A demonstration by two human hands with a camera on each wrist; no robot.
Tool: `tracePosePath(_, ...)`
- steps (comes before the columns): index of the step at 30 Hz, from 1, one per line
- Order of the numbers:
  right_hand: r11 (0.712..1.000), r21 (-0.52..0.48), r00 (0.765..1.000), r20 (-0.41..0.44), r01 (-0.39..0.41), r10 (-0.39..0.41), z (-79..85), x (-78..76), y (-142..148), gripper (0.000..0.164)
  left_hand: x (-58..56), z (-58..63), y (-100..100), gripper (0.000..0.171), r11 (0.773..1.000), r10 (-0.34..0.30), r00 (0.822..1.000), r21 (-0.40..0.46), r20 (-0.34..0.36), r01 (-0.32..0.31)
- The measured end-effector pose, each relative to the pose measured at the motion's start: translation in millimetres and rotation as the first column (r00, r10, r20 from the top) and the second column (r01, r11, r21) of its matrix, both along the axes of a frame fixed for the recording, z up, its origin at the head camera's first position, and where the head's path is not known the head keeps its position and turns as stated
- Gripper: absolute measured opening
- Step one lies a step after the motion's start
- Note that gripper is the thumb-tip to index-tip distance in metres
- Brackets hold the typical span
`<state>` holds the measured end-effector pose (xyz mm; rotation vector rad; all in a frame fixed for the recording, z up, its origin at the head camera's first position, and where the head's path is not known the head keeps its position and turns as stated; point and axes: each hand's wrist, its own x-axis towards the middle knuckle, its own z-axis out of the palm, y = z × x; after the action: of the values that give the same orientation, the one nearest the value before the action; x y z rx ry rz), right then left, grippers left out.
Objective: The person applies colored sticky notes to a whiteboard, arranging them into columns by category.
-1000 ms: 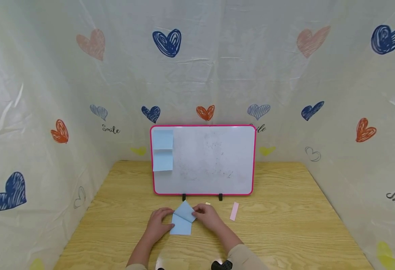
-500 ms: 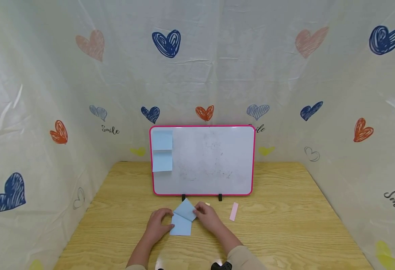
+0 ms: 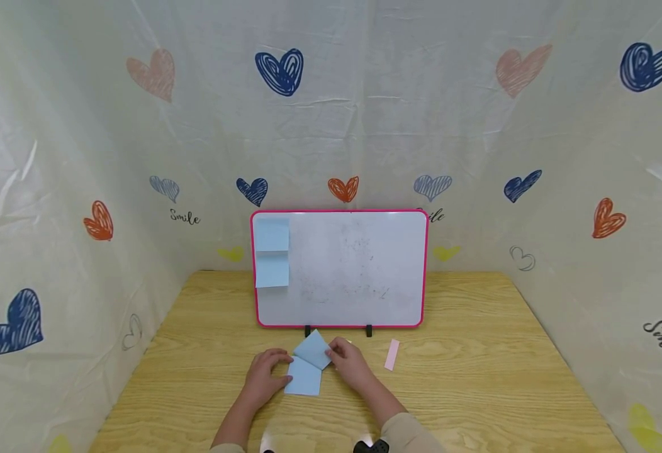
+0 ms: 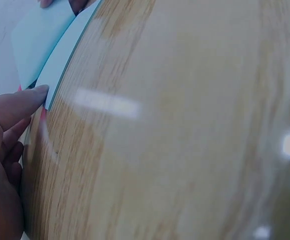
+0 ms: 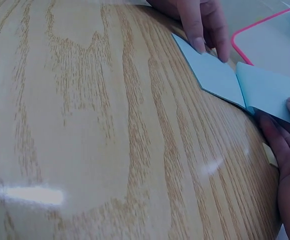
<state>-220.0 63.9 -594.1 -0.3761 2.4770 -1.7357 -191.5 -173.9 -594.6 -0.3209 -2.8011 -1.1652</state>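
A pad of light blue sticky notes lies on the table in front of the whiteboard. My left hand holds its left side, the thumb at the near corner and the fingers at the far one, as the left wrist view shows for the thumb on the pad. The top sticky note is folded back at a slant, its far corner pointing at the board. Its right corner is pinched by my right hand; in the right wrist view the thumb lies over the raised note and the fingers go under it.
The pink-framed whiteboard stands behind on black feet. Two blue notes, an upper one and a lower one, stick to its left side. A pink strip lies to the right. A small yellowish piece sits by the right fingers.
My right hand has shifted slightly up and to the right, drawing the top sticky note farther over the pad. The left hand stays in place.
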Motion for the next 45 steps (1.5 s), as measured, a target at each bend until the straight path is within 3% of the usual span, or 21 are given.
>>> tracePosePath(6,0.999,-0.027,0.999,0.031,0.036,-0.035,0.8,-1.3,1.7,0.010,-0.5,0.7,0.5,0.028,1.000,-0.011,1.000,-0.016,-0.015,0.011)
tracePosePath(12,0.994,-0.086,0.998,0.006,0.070,-0.069,2.2,0.3,1.3,0.013,1.1,1.5,0.1,0.028,1.000,-0.015,1.000,-0.014,-0.010,0.015)
tracePosePath(22,0.979,-0.166,0.993,0.052,0.115,-0.108,36.5,16.5,2.1,0.012,2.4,2.1,-1.2,0.028,1.000,-0.020,1.000,0.015,-0.006,0.020)
tracePosePath(45,0.930,-0.307,0.977,0.128,0.203,-0.172,27.1,11.4,6.3,0.011,2.4,3.4,-0.5,0.027,1.000,-0.019,1.000,0.016,0.003,0.019)
